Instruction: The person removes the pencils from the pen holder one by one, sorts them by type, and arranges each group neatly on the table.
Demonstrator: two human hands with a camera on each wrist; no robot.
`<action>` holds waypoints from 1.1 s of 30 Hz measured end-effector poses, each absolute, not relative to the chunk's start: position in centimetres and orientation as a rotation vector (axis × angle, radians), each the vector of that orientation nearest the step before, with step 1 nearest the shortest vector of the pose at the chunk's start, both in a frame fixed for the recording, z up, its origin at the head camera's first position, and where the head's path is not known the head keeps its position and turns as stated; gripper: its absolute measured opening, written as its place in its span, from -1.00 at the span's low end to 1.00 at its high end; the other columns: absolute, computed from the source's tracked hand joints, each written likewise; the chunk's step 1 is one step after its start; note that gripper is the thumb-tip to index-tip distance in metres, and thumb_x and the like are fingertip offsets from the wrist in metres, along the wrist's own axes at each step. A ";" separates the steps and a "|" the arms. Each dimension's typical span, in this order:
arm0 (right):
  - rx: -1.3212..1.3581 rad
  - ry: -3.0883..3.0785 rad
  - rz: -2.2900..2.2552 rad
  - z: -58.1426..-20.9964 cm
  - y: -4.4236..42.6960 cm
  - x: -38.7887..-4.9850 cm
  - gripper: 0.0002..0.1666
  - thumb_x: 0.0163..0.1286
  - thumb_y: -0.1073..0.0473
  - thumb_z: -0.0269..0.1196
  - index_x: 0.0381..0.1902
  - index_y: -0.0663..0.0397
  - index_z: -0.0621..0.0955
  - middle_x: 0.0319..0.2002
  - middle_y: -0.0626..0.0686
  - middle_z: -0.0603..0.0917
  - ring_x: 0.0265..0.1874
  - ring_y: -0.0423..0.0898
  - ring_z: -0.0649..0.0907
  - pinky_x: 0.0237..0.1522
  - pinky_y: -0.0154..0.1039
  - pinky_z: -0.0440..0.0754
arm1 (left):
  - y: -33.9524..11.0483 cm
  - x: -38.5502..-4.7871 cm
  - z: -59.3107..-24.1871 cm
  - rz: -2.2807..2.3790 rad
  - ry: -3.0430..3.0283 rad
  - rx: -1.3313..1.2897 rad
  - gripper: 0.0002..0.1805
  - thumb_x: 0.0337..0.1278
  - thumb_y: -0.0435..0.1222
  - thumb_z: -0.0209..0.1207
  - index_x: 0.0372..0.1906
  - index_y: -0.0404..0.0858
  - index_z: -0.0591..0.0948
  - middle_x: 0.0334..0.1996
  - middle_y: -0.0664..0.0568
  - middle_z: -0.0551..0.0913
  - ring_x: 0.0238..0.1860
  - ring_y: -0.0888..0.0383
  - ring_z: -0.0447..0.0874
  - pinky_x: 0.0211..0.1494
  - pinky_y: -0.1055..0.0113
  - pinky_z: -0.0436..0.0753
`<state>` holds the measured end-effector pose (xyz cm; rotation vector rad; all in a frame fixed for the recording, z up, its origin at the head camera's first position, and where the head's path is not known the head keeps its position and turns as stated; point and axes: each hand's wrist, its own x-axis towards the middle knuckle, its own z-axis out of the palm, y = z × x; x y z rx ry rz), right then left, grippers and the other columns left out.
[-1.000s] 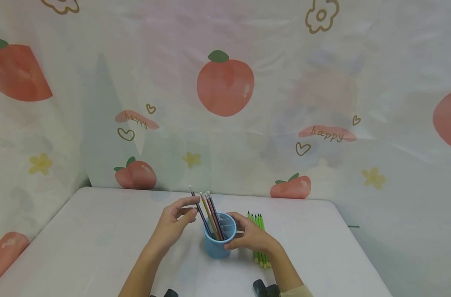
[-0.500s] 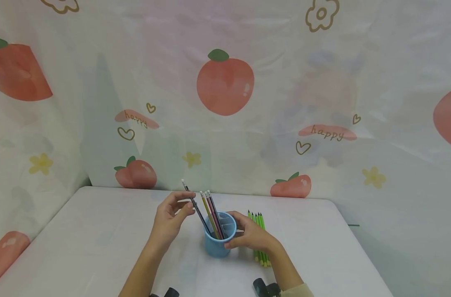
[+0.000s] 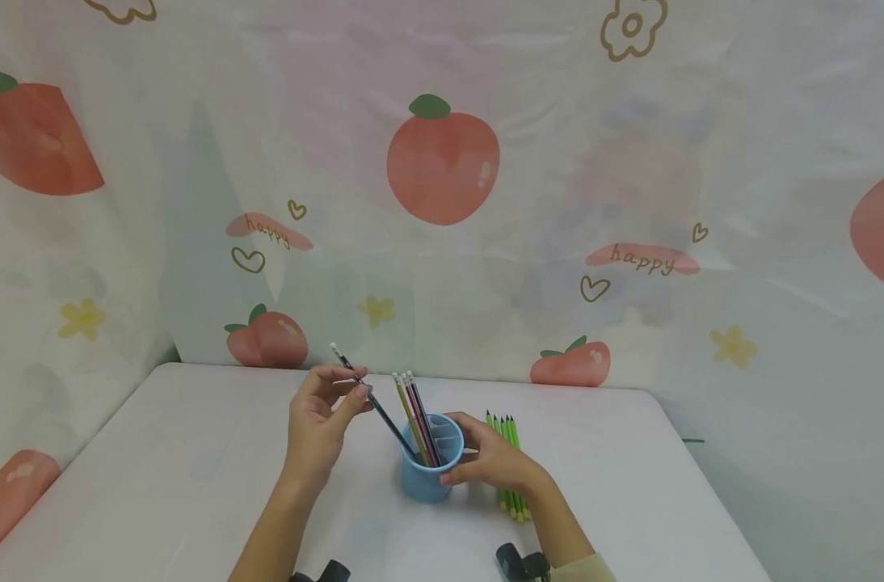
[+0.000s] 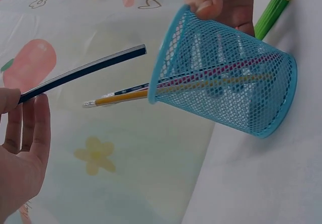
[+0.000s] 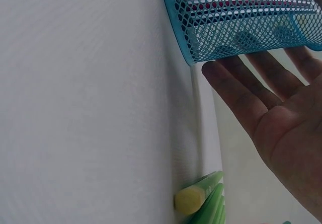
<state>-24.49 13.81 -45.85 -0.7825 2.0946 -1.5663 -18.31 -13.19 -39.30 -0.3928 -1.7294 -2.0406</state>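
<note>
We seem partway: our left hand (image 3: 314, 420) pinches a slim dark pencil (image 3: 384, 415) clear of the round blue mesh cup (image 3: 426, 487) our right hand (image 3: 496, 461) grips, with mixed-colour pencils (image 3: 420, 420) left inside, lime-green pencils (image 3: 512, 436) beside it.

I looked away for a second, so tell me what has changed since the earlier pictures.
The left hand has drawn the dark pencil up and to the person's left; it slants more, and the left wrist view shows its lower end clear of the blue cup. Nothing was newly gripped or let go. Unchanged: the right hand holds the cup, the other pencils lean in it, the green pencils lie on the table.
</note>
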 end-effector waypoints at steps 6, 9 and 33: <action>-0.787 2.092 -1.567 -45.8 13.7 -24.5 -0.08 0.06 0.23 0.54 0.38 -0.03 0.40 0.23 0.10 0.57 0.23 0.11 0.54 0.27 0.08 0.56 | -13.5 -18.1 -38.5 -2.082 -1.645 -0.366 -0.63 0.25 -0.55 0.20 0.04 -0.41 0.31 -0.01 -0.12 0.62 -0.07 0.09 0.67 -0.04 0.19 0.77; -0.790 2.097 -1.563 -45.9 13.7 -24.5 -0.08 0.06 0.23 0.55 0.38 -0.04 0.40 0.24 0.11 0.56 0.24 0.13 0.53 0.27 0.12 0.55 | -13.7 -18.0 -38.3 -2.104 -1.636 -0.341 -0.55 0.26 -0.54 0.20 0.14 -0.34 0.27 0.00 -0.14 0.59 -0.07 0.09 0.66 -0.01 0.18 0.76; -0.780 2.102 -1.558 -45.7 13.7 -24.4 -0.08 0.06 0.23 0.54 0.38 -0.04 0.40 0.25 0.10 0.56 0.27 0.15 0.52 0.28 0.12 0.54 | -15.5 -19.0 -39.6 -2.183 -1.786 -0.155 -0.48 0.29 -0.47 0.20 0.29 -0.26 0.32 -0.01 0.03 0.63 -0.14 0.18 0.65 -0.04 0.31 0.74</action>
